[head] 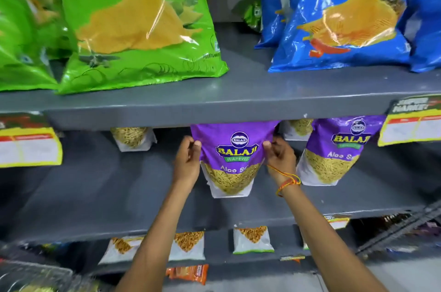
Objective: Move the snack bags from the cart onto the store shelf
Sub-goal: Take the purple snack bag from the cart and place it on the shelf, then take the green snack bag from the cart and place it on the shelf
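A purple and white snack bag point(232, 158) stands upright on the grey middle shelf point(100, 196), its top hidden under the shelf above. My left hand point(187, 163) pinches its left edge and my right hand point(279, 155), with a red-orange thread on the wrist, pinches its right edge. A second purple bag point(334, 151) stands just to the right on the same shelf. Two more bags of the same kind point(130, 136) point(298, 127) sit farther back. The cart's wire edge point(31, 275) shows at the bottom left.
The upper shelf point(238, 91) holds green bags point(133, 24) on the left and blue bags point(341, 17) on the right. Yellow price tags point(28, 148) point(412, 122) hang from its front edge. Small white packets point(253, 239) sit on the lower shelf.
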A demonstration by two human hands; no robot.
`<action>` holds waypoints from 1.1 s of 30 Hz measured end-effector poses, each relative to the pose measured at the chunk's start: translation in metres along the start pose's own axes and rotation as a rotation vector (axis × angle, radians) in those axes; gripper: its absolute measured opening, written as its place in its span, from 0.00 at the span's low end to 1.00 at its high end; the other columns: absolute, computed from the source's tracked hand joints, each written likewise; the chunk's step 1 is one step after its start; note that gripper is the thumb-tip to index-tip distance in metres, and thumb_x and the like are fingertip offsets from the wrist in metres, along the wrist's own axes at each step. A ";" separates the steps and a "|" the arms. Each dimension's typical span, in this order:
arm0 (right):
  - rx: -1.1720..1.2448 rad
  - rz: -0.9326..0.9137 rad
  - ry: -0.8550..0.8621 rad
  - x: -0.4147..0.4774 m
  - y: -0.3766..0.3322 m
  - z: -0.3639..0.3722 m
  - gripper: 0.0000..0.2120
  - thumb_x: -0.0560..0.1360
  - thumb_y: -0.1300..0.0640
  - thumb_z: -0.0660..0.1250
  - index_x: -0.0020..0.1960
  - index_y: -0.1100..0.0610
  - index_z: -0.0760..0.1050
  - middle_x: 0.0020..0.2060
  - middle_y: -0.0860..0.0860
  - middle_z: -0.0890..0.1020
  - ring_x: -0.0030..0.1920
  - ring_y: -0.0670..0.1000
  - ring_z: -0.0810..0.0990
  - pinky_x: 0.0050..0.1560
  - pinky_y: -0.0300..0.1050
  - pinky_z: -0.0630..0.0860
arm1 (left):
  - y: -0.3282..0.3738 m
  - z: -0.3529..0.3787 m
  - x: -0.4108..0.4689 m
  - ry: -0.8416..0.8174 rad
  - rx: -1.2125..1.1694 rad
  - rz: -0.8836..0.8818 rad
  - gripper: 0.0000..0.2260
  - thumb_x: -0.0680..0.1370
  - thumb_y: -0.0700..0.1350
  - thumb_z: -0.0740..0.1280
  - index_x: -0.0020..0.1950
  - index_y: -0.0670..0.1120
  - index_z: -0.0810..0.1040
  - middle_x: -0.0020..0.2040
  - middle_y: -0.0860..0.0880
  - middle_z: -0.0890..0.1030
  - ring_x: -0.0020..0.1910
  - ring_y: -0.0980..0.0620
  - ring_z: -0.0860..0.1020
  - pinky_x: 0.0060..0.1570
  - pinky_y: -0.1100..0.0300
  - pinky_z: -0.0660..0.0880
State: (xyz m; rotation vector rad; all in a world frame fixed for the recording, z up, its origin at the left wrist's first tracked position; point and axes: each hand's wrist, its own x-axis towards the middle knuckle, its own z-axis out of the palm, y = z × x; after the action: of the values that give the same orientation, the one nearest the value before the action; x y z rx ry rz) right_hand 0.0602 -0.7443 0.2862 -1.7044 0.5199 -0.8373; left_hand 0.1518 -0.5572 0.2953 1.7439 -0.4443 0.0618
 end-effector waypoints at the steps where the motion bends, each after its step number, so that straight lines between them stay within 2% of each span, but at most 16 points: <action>1: -0.015 0.009 0.015 0.006 0.004 0.003 0.05 0.69 0.50 0.62 0.34 0.47 0.71 0.31 0.47 0.78 0.29 0.34 0.74 0.38 0.46 0.71 | -0.003 0.002 0.007 -0.001 0.016 0.010 0.10 0.75 0.53 0.56 0.35 0.53 0.64 0.31 0.53 0.66 0.28 0.60 0.64 0.32 0.65 0.62; 5: -0.047 0.032 0.074 0.016 0.013 0.008 0.03 0.69 0.51 0.63 0.37 0.47 0.71 0.35 0.54 0.78 0.29 0.33 0.74 0.38 0.39 0.71 | -0.013 0.006 0.022 -0.019 0.065 0.028 0.11 0.73 0.57 0.55 0.37 0.51 0.66 0.33 0.52 0.71 0.34 0.58 0.68 0.34 0.67 0.64; 7: -0.058 0.031 0.092 0.017 0.017 0.009 0.08 0.73 0.57 0.65 0.37 0.47 0.71 0.34 0.52 0.78 0.30 0.32 0.74 0.36 0.29 0.69 | -0.012 0.007 0.023 -0.021 0.068 0.042 0.11 0.75 0.51 0.56 0.40 0.45 0.70 0.37 0.41 0.76 0.37 0.49 0.72 0.35 0.66 0.64; 9: -0.069 0.027 0.068 0.016 0.021 0.008 0.13 0.74 0.61 0.64 0.36 0.46 0.71 0.33 0.48 0.78 0.31 0.32 0.75 0.36 0.27 0.69 | -0.010 0.008 0.022 -0.006 0.073 0.073 0.12 0.76 0.48 0.56 0.44 0.39 0.73 0.43 0.33 0.78 0.42 0.46 0.73 0.36 0.65 0.63; 11: -0.074 0.022 0.038 0.014 0.021 0.005 0.11 0.74 0.60 0.64 0.38 0.45 0.72 0.35 0.44 0.79 0.33 0.32 0.76 0.39 0.29 0.71 | -0.009 0.007 0.018 -0.001 0.056 0.093 0.11 0.76 0.49 0.56 0.43 0.43 0.72 0.39 0.39 0.79 0.38 0.52 0.74 0.36 0.64 0.64; 13: -0.070 0.030 -0.009 0.007 0.019 0.002 0.07 0.74 0.59 0.64 0.42 0.47 0.73 0.37 0.48 0.81 0.34 0.33 0.77 0.41 0.33 0.73 | -0.011 0.006 0.016 0.005 0.054 0.097 0.10 0.75 0.53 0.55 0.39 0.48 0.69 0.33 0.49 0.74 0.32 0.58 0.71 0.36 0.61 0.64; 15: -0.055 0.041 -0.022 -0.004 0.018 -0.001 0.06 0.73 0.59 0.65 0.50 0.54 0.73 0.41 0.53 0.81 0.39 0.38 0.79 0.45 0.36 0.74 | -0.013 0.003 0.013 0.010 0.061 0.061 0.12 0.75 0.53 0.55 0.44 0.47 0.72 0.37 0.49 0.76 0.37 0.52 0.76 0.39 0.59 0.67; 17: -0.051 0.039 0.057 -0.024 0.012 -0.006 0.12 0.72 0.59 0.67 0.53 0.61 0.70 0.42 0.58 0.80 0.39 0.48 0.79 0.45 0.40 0.74 | -0.009 -0.002 0.005 -0.005 0.017 0.027 0.17 0.76 0.54 0.57 0.56 0.44 0.73 0.47 0.49 0.79 0.45 0.53 0.79 0.46 0.64 0.72; 19: -0.089 -0.011 0.168 -0.050 -0.001 -0.012 0.11 0.72 0.57 0.66 0.48 0.63 0.70 0.35 0.59 0.77 0.32 0.42 0.75 0.37 0.27 0.68 | -0.004 -0.012 -0.015 0.026 -0.008 -0.012 0.16 0.77 0.47 0.60 0.61 0.41 0.71 0.53 0.49 0.78 0.51 0.58 0.77 0.47 0.79 0.68; 21: -0.068 -0.063 0.197 -0.077 -0.012 -0.015 0.09 0.70 0.54 0.64 0.44 0.60 0.70 0.30 0.54 0.72 0.29 0.41 0.74 0.31 0.24 0.66 | 0.000 -0.027 -0.045 0.065 0.003 -0.037 0.14 0.77 0.40 0.61 0.62 0.40 0.71 0.55 0.47 0.77 0.54 0.53 0.75 0.47 0.83 0.66; 24: -0.015 -0.084 0.027 -0.115 -0.021 -0.005 0.05 0.71 0.55 0.64 0.42 0.55 0.69 0.29 0.50 0.72 0.30 0.38 0.73 0.33 0.26 0.67 | -0.002 -0.061 -0.102 0.112 0.013 -0.067 0.13 0.75 0.44 0.62 0.59 0.44 0.73 0.55 0.48 0.77 0.55 0.53 0.76 0.53 0.74 0.70; 26: 0.031 -0.078 -0.110 -0.139 -0.025 0.013 0.04 0.71 0.54 0.64 0.41 0.53 0.70 0.29 0.48 0.73 0.30 0.37 0.73 0.34 0.28 0.68 | -0.008 -0.094 -0.139 0.168 0.053 -0.094 0.12 0.76 0.45 0.62 0.58 0.45 0.74 0.55 0.48 0.78 0.53 0.57 0.76 0.53 0.73 0.70; 28: 0.045 -0.081 -0.234 -0.164 -0.035 0.036 0.07 0.73 0.59 0.65 0.38 0.51 0.69 0.29 0.48 0.73 0.29 0.37 0.73 0.32 0.27 0.68 | -0.016 -0.130 -0.171 0.242 0.085 -0.146 0.12 0.74 0.49 0.62 0.56 0.48 0.74 0.54 0.49 0.79 0.50 0.63 0.77 0.56 0.66 0.72; 29: 0.040 -0.086 -0.298 -0.176 -0.038 0.050 0.10 0.73 0.61 0.65 0.36 0.50 0.69 0.29 0.48 0.73 0.29 0.37 0.73 0.32 0.26 0.68 | -0.019 -0.150 -0.185 0.286 0.115 -0.182 0.14 0.73 0.52 0.62 0.56 0.49 0.75 0.53 0.49 0.79 0.50 0.61 0.77 0.56 0.61 0.72; 31: 0.017 -0.097 -0.430 -0.204 -0.048 0.081 0.12 0.74 0.61 0.65 0.35 0.49 0.69 0.29 0.48 0.73 0.30 0.35 0.73 0.33 0.25 0.68 | -0.028 -0.194 -0.214 0.391 0.142 -0.239 0.19 0.70 0.54 0.61 0.56 0.45 0.76 0.52 0.49 0.79 0.52 0.53 0.78 0.53 0.61 0.71; 33: 0.004 -0.097 -0.587 -0.232 -0.055 0.116 0.08 0.74 0.57 0.65 0.37 0.50 0.71 0.30 0.46 0.75 0.32 0.33 0.75 0.35 0.24 0.69 | -0.035 -0.238 -0.244 0.479 0.122 -0.287 0.18 0.71 0.52 0.61 0.56 0.43 0.75 0.51 0.47 0.79 0.49 0.58 0.78 0.51 0.67 0.72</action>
State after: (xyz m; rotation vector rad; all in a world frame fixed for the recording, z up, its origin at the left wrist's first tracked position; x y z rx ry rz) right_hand -0.0079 -0.4892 0.2607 -1.8750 0.0353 -0.3676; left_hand -0.0146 -0.2618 0.2480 1.8235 0.1631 0.2990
